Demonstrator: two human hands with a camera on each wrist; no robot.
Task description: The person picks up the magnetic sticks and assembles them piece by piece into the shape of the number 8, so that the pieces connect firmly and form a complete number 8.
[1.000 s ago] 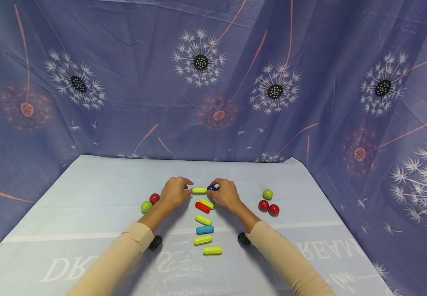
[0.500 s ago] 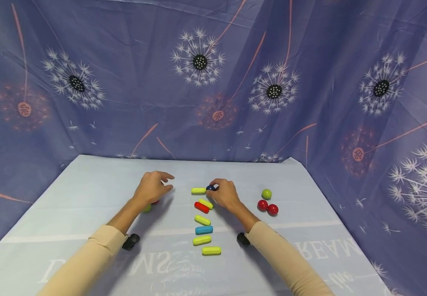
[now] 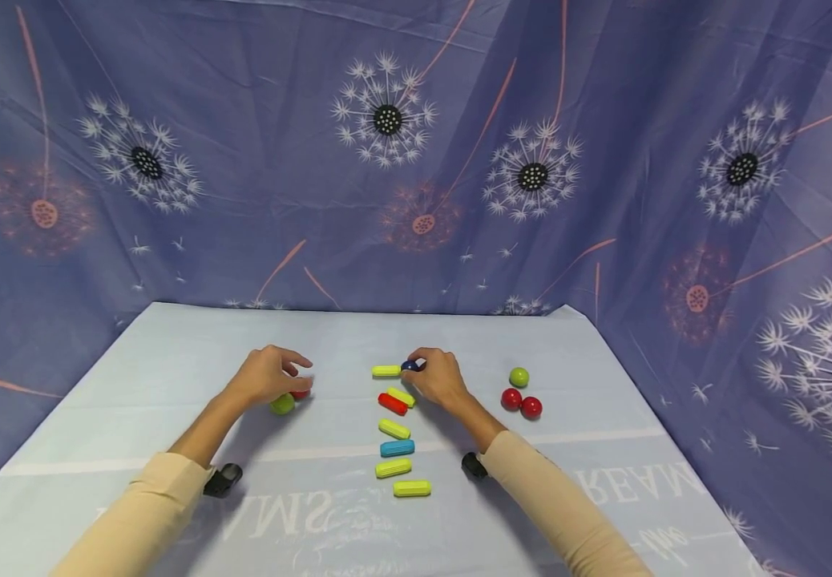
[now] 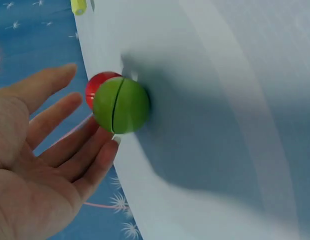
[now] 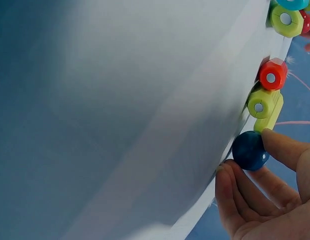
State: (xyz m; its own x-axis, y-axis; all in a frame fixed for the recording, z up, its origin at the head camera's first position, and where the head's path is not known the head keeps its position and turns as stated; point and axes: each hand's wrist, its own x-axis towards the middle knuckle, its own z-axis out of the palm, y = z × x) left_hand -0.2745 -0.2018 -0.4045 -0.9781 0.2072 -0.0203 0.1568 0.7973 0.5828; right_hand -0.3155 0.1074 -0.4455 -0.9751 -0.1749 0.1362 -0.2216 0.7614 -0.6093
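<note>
At the far middle of the table my right hand (image 3: 439, 378) pinches a dark blue ball (image 5: 249, 150) between thumb and fingers. The ball sits at the right end of a yellow-green ribbed bar (image 3: 385, 371). My left hand (image 3: 264, 377) hovers over a green ball (image 4: 126, 106) and a red ball (image 4: 99, 84), its fingers spread and loosely bent. In the left wrist view nothing is gripped, and the fingertips come close to the green ball; whether they touch it I cannot tell. From the head view the left hand partly covers both balls.
Down the middle runs a loose column of bars: a red bar (image 3: 393, 404), a blue bar (image 3: 397, 448) and several yellow-green ones. At right lie a green ball (image 3: 519, 377) and two red balls (image 3: 511, 399). A dandelion-patterned curtain (image 3: 257, 160) hangs behind the table.
My left hand has left the far yellow-green bar and moved left to the green and red balls. The right hand stays in place with the blue ball.
</note>
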